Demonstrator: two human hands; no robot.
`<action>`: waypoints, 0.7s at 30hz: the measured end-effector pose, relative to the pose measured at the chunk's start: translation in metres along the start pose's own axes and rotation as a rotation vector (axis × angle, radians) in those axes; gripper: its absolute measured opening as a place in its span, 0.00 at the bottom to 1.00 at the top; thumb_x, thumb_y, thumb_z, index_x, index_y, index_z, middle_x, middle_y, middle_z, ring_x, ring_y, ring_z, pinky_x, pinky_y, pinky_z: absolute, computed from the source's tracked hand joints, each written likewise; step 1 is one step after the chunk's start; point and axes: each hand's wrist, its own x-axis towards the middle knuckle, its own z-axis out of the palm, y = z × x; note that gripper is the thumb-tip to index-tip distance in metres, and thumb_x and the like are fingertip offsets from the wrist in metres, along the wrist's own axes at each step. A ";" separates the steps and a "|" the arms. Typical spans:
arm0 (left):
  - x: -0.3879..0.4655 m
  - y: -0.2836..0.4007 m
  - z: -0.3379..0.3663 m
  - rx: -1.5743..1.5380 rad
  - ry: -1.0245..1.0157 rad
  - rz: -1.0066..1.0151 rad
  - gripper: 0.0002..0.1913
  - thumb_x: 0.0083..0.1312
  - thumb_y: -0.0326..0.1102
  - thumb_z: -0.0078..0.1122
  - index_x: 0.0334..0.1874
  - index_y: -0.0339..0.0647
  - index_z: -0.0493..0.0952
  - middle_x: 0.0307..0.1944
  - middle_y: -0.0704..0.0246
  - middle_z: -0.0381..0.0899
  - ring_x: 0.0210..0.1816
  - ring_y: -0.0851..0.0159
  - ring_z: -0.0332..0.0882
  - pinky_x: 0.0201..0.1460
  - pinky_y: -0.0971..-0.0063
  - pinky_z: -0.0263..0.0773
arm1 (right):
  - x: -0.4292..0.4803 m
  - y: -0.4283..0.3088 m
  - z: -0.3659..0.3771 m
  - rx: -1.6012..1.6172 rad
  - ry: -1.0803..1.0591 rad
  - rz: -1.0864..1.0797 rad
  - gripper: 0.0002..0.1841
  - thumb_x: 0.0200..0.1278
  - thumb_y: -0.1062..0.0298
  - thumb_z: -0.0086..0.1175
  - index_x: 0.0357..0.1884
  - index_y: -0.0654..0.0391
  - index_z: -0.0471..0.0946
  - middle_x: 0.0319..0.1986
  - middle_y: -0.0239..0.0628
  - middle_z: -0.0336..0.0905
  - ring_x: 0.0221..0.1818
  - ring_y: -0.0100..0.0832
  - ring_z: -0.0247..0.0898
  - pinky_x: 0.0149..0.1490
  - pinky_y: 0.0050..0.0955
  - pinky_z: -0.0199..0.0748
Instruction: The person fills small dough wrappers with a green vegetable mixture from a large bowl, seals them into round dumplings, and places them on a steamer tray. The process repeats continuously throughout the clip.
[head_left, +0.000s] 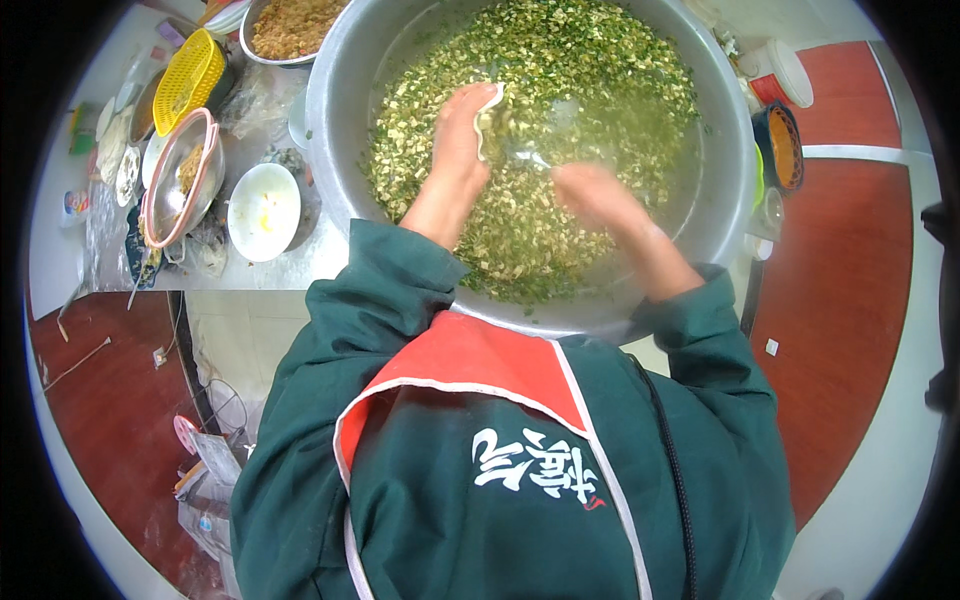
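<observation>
A large aluminium basin is in front of me, holding chopped green filling with pale diced pieces. Above the filling, my left hand cups a thin white dough wrapper; some filling seems to lie in it. My right hand, blurred, grips a shiny metal utensil just right of the wrapper. The utensil's exact shape is smeared by motion, and its handle is hidden in the fist. Part of the basin's bare inner wall shows at the right.
Left on the metal table are a white bowl, a pink-rimmed clear bowl, a yellow plastic basket and a pan of brown filling. At the right stand a white bucket and a dark basket with orange inside.
</observation>
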 end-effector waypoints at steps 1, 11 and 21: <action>0.000 0.003 0.000 0.297 0.070 0.146 0.09 0.62 0.34 0.61 0.40 0.38 0.79 0.36 0.68 0.82 0.34 0.71 0.79 0.34 0.77 0.75 | 0.006 0.015 -0.004 -0.253 0.100 -0.073 0.15 0.66 0.59 0.50 0.26 0.58 0.78 0.19 0.34 0.77 0.17 0.30 0.70 0.23 0.31 0.67; 0.018 -0.006 -0.015 -0.241 -0.004 -0.270 0.18 0.70 0.48 0.51 0.48 0.41 0.78 0.42 0.61 0.83 0.42 0.57 0.83 0.48 0.58 0.80 | 0.006 0.055 0.042 -0.746 -0.037 -0.080 0.13 0.61 0.64 0.48 0.29 0.59 0.82 0.30 0.51 0.82 0.35 0.47 0.81 0.44 0.41 0.78; 0.005 -0.004 0.001 -0.388 0.129 -0.291 0.21 0.74 0.45 0.33 0.50 0.40 0.75 0.48 0.58 0.79 0.48 0.54 0.79 0.51 0.54 0.76 | -0.041 -0.018 -0.002 -0.274 0.359 -0.339 0.13 0.69 0.64 0.44 0.35 0.58 0.80 0.32 0.47 0.82 0.36 0.51 0.78 0.41 0.43 0.73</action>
